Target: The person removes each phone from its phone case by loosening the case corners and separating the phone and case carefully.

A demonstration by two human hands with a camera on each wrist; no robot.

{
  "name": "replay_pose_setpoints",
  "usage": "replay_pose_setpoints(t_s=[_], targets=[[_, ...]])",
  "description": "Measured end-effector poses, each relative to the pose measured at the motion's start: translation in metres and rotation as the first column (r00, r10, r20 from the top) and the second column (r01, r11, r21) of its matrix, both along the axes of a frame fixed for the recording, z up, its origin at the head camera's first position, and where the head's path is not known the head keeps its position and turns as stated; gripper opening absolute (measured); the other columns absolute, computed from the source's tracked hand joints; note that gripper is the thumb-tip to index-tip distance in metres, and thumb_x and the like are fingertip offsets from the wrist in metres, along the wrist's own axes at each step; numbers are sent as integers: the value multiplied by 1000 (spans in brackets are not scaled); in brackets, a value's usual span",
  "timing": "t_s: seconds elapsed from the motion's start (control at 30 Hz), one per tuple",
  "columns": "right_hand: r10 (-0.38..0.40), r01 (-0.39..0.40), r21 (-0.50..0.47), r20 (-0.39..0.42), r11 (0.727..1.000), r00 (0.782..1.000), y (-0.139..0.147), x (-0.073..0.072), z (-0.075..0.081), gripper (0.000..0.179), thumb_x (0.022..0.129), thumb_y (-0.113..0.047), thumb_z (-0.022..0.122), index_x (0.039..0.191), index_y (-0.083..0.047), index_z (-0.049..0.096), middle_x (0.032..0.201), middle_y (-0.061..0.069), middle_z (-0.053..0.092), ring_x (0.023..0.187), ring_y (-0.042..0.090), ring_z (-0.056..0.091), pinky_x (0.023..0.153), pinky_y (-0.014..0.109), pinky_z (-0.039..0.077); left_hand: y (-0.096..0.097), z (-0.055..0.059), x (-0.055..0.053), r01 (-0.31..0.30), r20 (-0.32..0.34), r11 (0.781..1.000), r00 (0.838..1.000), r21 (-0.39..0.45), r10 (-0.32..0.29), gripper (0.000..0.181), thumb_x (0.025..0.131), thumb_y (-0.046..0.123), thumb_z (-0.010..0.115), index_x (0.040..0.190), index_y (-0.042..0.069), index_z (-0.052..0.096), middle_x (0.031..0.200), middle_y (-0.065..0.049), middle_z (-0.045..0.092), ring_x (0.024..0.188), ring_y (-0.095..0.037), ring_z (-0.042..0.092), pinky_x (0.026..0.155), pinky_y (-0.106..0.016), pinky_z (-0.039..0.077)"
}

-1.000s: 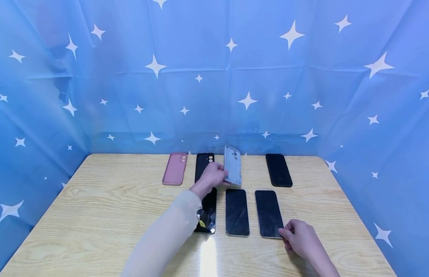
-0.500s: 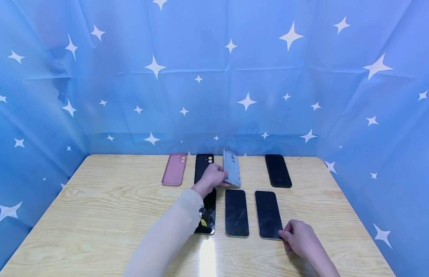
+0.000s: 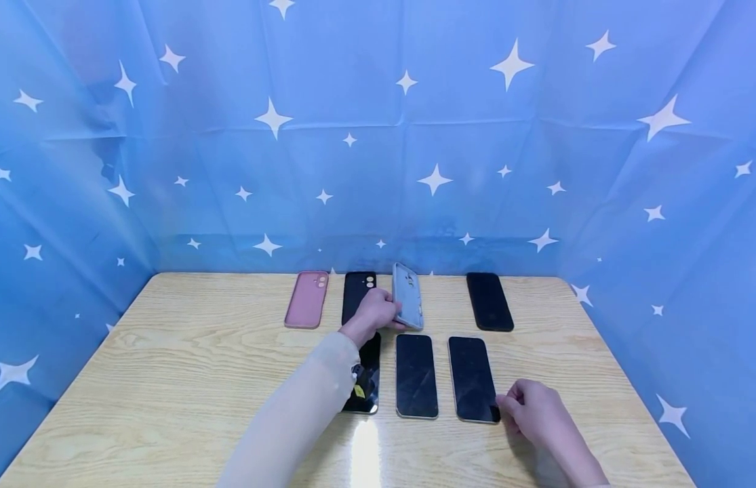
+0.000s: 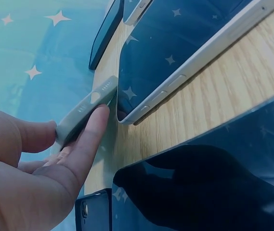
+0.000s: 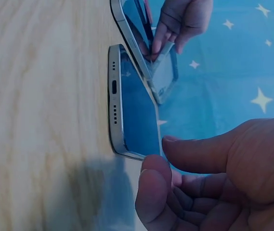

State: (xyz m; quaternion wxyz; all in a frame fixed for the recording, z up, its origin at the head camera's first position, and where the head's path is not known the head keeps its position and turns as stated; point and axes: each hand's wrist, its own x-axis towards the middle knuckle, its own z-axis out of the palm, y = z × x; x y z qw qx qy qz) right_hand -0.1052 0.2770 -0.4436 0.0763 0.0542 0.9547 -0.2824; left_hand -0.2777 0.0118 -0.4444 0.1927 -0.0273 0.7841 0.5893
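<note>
My left hand (image 3: 376, 310) pinches a light blue phone case (image 3: 408, 297) by its left edge, thumb on one side and fingers on the other. The case is tilted up off the table, its hollow inside showing in the head view. My right hand (image 3: 536, 410) is at the lower right edge of a phone (image 3: 473, 379) lying screen up. In the right wrist view the thumb and bent index finger stand apart, fingertips right beside that phone's corner (image 5: 127, 144). A second phone (image 3: 417, 376) lies to its left. A third, dark phone (image 3: 370, 379) is partly hidden under my left sleeve.
A pink phone case (image 3: 307, 299) and a black phone case (image 3: 358, 291), partly behind my left hand, lie along the back of the wooden table (image 3: 188, 379). A black phone-shaped item (image 3: 490, 301) lies at the back right. A blue star-patterned cloth (image 3: 353, 169) hangs behind.
The right hand has drawn slightly off the phone's lower right corner, its thumb now beside the edge rather than over it. The light blue case leans slightly lower; the left hand keeps its hold.
</note>
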Motion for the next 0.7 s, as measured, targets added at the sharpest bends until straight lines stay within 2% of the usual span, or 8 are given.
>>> replay_pose_setpoints(t_s=[0.17,0.37,0.57,0.7], targets=[[20,-18,29,-56,999,998,1,-5,2,27,100,-17,67,76,-9,56,55,-2,53,53,16,48,52,30,38,1,-1,-1,-5,13,1000,1000,1,5,28,108,9,54,126,-9,64,119,-27,69,93,-28,75,73,-33,64],[44,-39,39,-137,998,990,-1,-15,3,24,100,-17,68,80,-7,60,55,-3,52,53,15,48,54,30,39,2,0,-3,-17,21,1000,1000,-25,17,23,106,9,58,120,-8,66,108,-24,72,77,-22,75,72,-33,64],[36,-27,44,-218,999,975,-1,-26,2,19,99,-15,68,82,-6,64,60,-3,54,58,14,49,59,31,41,3,0,-4,2,-12,990,1000,-138,-4,16,104,12,63,99,-3,68,93,-17,73,68,-19,74,67,-32,63],[25,-13,49,-253,999,967,0,-32,0,17,99,-14,68,83,-6,66,65,-2,56,62,15,50,62,34,43,4,0,-4,25,-76,964,996,-266,-46,22,103,16,65,87,1,69,77,-10,73,64,-19,73,65,-32,61]])
